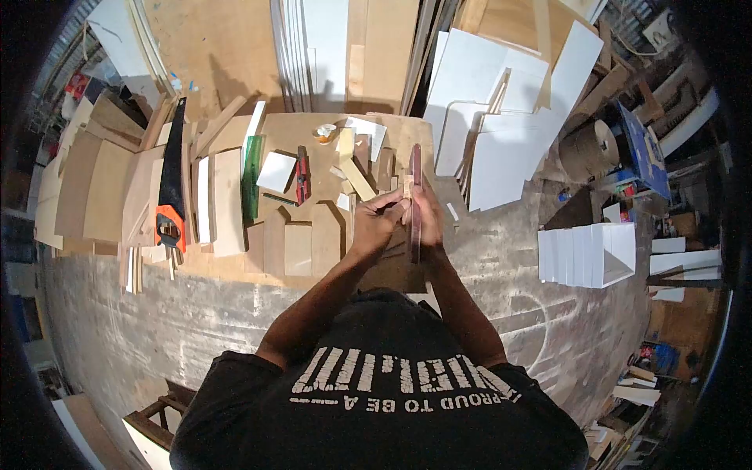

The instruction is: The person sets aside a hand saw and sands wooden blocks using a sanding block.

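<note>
Above the board-topped surface, my right hand (429, 218) is closed around a long, narrow reddish-brown strip (416, 239), which stands lengthwise away from me. My left hand (376, 225) meets it from the left, fingers pinched at a small pale wood piece (408, 186) against the strip's side. Part of that piece is hidden by my fingers. Just beyond my left hand lie wood offcuts (359, 182), including a pale yellowish block. A red and black tool (302, 176) rests farther left, beside a white square piece (276, 172).
To the left, a handsaw (171, 172) with an orange handle lies across wooden boards, near a green strip (251, 176). A small bowl (324, 134) sits at the back. White panels (501, 153) lean at the right, and a white box-like stack (583, 254) stands on the floor.
</note>
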